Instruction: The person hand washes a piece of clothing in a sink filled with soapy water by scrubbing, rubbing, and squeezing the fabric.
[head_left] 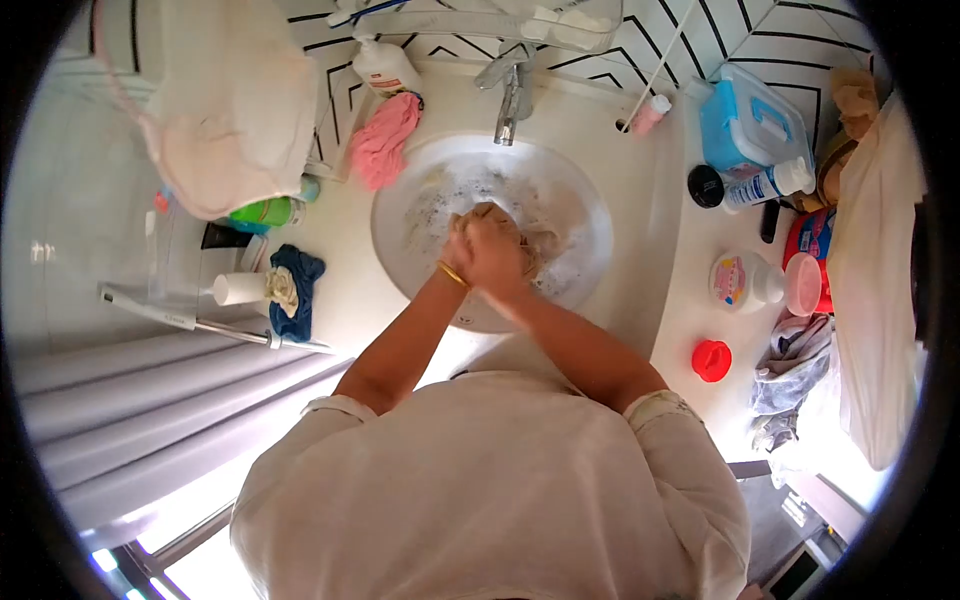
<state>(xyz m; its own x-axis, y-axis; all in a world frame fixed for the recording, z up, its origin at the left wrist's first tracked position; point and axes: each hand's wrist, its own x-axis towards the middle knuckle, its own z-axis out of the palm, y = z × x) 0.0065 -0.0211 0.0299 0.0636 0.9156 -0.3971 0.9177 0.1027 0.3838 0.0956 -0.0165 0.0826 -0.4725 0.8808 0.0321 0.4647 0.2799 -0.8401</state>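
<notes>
My left hand (458,246), with a yellow bangle (452,273) at the wrist, presses against my right hand (497,258) over the middle of the washbasin (388,262). Both are closed on a wet, bunched-up brownish cloth with dark lines (490,211). Part of it sticks out above the knuckles, and more shows to the right of my right hand. Foamy, murky water (565,215) lies around the cloth in the bowl. My fingers are slightly blurred and partly overlap.
A chrome faucet (508,105) rises behind the basin. To its left are a white bottle (387,68) and a pink cloth (385,140). On the right counter stand a blue-lidded box (752,120), a labelled bottle (740,280) and a red cap (712,361). A dark blue cloth (297,290) lies left.
</notes>
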